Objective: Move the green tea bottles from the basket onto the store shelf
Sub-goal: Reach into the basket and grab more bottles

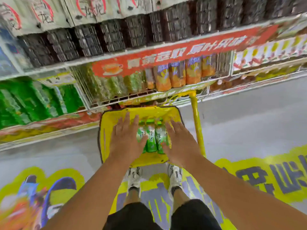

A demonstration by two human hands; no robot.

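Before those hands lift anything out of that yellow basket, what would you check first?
1. Green-labelled tea bottles lying in the yellow plastic basket: ok, three show.
2. Left hand on the bottles: ok, flat at their left side, fingers spread, not gripping.
3. Right hand on the bottles: ok, flat at their right side, not gripping.
4. Free slot among the green bottles on the wire store shelf: cannot tell, blurred.
5. Basket steady: cannot tell.

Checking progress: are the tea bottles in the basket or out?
In. The tea bottles lie side by side inside the yellow basket.
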